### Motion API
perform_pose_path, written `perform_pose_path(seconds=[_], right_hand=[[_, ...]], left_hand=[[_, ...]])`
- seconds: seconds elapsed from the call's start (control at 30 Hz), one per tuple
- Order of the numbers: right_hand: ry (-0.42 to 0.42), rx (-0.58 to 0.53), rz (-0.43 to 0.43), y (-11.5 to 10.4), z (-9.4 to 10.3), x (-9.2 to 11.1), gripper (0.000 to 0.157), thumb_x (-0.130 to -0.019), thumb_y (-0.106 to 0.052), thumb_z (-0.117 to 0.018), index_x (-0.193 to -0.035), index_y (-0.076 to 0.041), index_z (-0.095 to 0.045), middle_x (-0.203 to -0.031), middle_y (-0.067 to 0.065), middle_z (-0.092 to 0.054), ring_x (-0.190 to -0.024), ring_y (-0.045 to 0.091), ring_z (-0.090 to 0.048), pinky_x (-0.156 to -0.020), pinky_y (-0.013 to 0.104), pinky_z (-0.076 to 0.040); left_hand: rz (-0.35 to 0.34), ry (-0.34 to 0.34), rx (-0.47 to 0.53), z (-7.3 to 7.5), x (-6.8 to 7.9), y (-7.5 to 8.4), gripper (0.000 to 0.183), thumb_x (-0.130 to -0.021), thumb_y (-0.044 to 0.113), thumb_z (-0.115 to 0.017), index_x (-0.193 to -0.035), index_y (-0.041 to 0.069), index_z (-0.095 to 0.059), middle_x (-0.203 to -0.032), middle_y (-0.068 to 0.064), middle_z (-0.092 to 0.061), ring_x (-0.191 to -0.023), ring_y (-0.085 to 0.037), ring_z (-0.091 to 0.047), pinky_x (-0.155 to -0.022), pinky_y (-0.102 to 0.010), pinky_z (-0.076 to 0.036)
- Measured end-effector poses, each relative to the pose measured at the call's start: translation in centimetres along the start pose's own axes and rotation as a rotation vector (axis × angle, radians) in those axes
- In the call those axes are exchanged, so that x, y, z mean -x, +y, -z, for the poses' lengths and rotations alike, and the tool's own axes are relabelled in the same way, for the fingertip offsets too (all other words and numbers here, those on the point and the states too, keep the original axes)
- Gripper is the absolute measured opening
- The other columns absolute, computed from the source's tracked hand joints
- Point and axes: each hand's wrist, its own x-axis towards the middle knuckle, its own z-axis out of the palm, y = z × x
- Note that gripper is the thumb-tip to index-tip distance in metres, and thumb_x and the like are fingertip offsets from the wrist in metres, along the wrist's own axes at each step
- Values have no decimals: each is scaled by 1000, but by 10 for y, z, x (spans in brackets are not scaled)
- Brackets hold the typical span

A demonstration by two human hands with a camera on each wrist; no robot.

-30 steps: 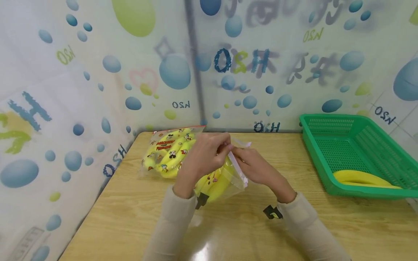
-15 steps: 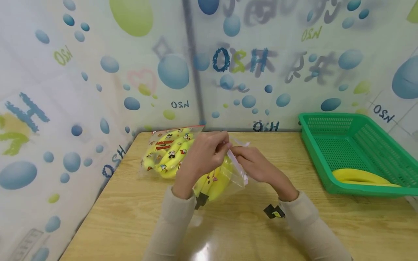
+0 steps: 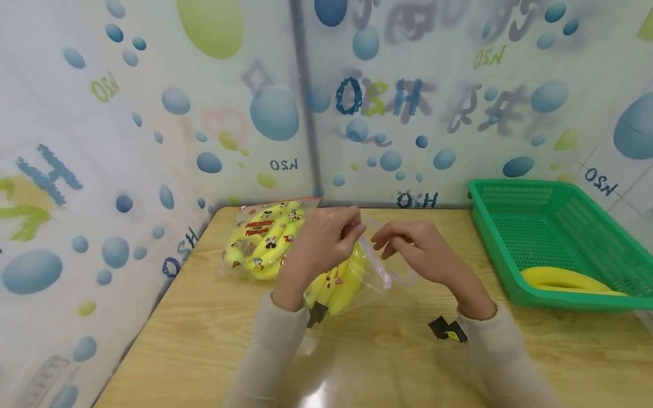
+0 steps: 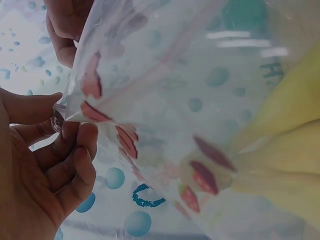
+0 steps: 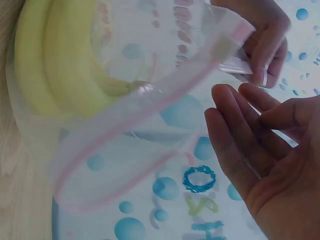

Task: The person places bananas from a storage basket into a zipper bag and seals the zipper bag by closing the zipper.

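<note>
A clear zip bag [image 3: 374, 279] with a pink-edged mouth holds several yellow bananas [image 3: 347, 292]. My left hand [image 3: 322, 241] pinches the far corner of its mouth between thumb and fingers; the left wrist view shows the plastic gathered there by the left hand [image 4: 50, 170]. Just right of the mouth, my right hand [image 3: 423, 252] is apart from the bag, its fingers slightly bent around nothing. In the right wrist view, the mouth strip [image 5: 125, 112] gapes in a loop near my right hand [image 5: 280, 150]. My left forearm hides part of the bag.
A second printed zip bag [image 3: 265, 241] of bananas, with a red top edge, lies behind on the left. On the right stands a green basket [image 3: 491, 255] with bananas [image 3: 566, 277] in it. A patterned curtain [image 3: 388, 130] rises behind the wooden table [image 3: 377, 362].
My right hand has let go of the bag's mouth and moved off to the right, its fingers loosening. The mouth has spread wider. My left hand stays at the corner.
</note>
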Motion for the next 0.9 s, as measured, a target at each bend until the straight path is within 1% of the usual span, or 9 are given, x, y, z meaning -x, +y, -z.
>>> perform_pose_path(seconds=[0.1,0.23,0.33,0.47,0.57,0.67,0.73,0.8,0.9], right_hand=[[26,21,19,0,13,7,32,-103,5,-45,-106,-6,-75,-93,8,-77,-73,11,-75,-70,32,-62],[13,74,17,0,40,16,25,-104,3,-51,-111,-5,-73,-95,9,-76,-74,9,-73,-70,26,-61],[-12,166,-43,-2,67,25,22,-104,0,-55,-115,-7,-73,-97,6,-76,-76,5,-72,-69,25,-60],[-91,380,-191,3,105,34,20,-105,-9,-57,-120,-10,-71,-101,0,-76,-77,1,-70,-69,24,-57],[-166,515,-300,20,135,37,20,-106,-15,-58,-121,-11,-70,-99,-2,-77,-76,3,-68,-67,26,-54],[-228,581,-401,47,165,40,21,-105,-17,-58,-122,-10,-69,-97,-1,-76,-76,8,-67,-64,29,-51],[-284,593,-460,68,183,46,22,-103,-16,-60,-123,-7,-68,-97,2,-76,-76,10,-67,-64,30,-52],[-374,564,-526,90,197,55,27,-101,-14,-63,-125,-1,-66,-101,8,-76,-79,15,-68,-64,33,-53],[-496,570,-590,118,210,72,33,-95,-14,-69,-122,6,-64,-103,16,-75,-81,22,-69,-66,39,-56]], left_hand=[[-1,-1,-13,-1,-1,0,23,-99,16,-66,-78,18,-58,-61,7,-46,-53,-6,-41,-55,-24,-35],[4,3,-15,-1,-1,1,23,-99,16,-67,-77,18,-58,-61,7,-46,-54,-6,-41,-55,-24,-34],[6,5,-14,-1,0,1,24,-99,16,-66,-77,18,-58,-61,7,-45,-54,-6,-41,-55,-23,-33],[1,4,-12,-1,0,1,24,-99,16,-66,-77,17,-58,-61,7,-45,-54,-6,-40,-54,-23,-33],[-4,0,-14,-1,0,0,24,-99,16,-66,-77,17,-58,-60,7,-45,-53,-6,-40,-54,-23,-32],[-3,3,-19,0,0,0,24,-99,15,-66,-76,17,-58,-60,7,-46,-53,-6,-40,-54,-23,-32],[-3,7,-20,1,0,0,24,-99,16,-66,-76,17,-58,-60,6,-46,-53,-6,-40,-54,-23,-32],[-2,8,-15,1,-1,1,24,-99,16,-66,-76,17,-58,-60,6,-46,-53,-7,-40,-54,-23,-32],[-1,1,-10,-1,-1,1,23,-99,16,-66,-77,17,-58,-60,6,-46,-53,-6,-40,-54,-23,-32]])
